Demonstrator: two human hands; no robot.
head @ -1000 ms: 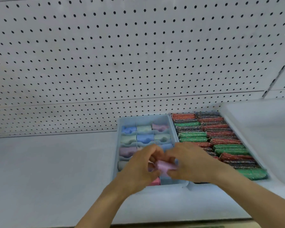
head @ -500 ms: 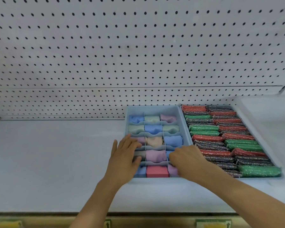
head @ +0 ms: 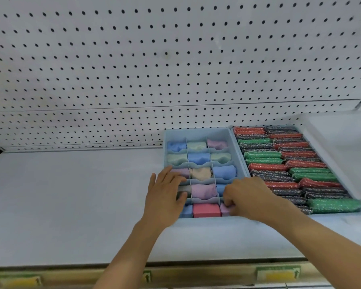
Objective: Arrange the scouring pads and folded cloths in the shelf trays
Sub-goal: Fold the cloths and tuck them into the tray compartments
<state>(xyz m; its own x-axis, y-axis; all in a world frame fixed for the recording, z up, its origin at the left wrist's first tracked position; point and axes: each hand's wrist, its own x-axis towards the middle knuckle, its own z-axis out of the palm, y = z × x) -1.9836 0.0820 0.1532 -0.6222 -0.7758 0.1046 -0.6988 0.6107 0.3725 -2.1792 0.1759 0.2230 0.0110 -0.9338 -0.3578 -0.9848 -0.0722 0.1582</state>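
Both hands barely shifted — left hand [head: 165, 192] flat, open on the pale-blue divided cloth tray [head: 198, 132]; right hand [head: 248, 197] curled, tucking a lilac folded cloth [head: 224, 208] — nearly done.

right hand [head: 250, 197] hides front-right cloth | shelf labels [head: 277, 275] blurred

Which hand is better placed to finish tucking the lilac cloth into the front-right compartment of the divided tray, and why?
Probably the right hand: its curled fingers are already on the lilac cloth. The left hand lies flat on the divided tray's left side.
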